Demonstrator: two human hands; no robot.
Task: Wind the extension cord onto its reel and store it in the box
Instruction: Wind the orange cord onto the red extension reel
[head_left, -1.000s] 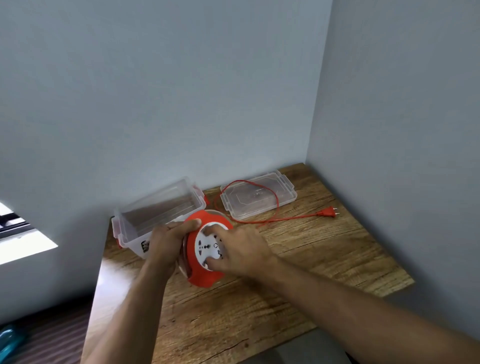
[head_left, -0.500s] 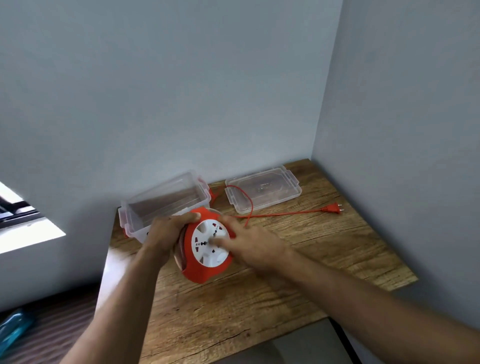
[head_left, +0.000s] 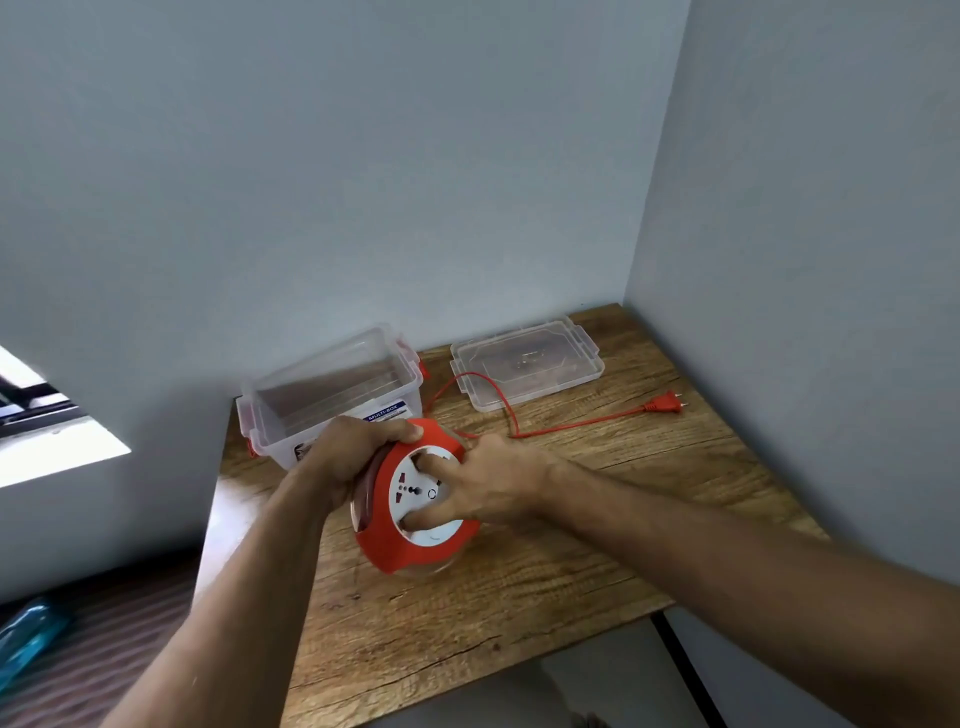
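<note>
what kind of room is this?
Probably a plain room at home or in an office, not a workshop: a small wooden table pushed into a corner of bare grey walls, with a window at left. Nothing else narrows it.

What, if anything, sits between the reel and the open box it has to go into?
Nothing visible blocks it. The box stands open right behind the reel, its lid lying off to the right. Only the loose cord remains out, trailing across the lid's corner to the plug.
</note>
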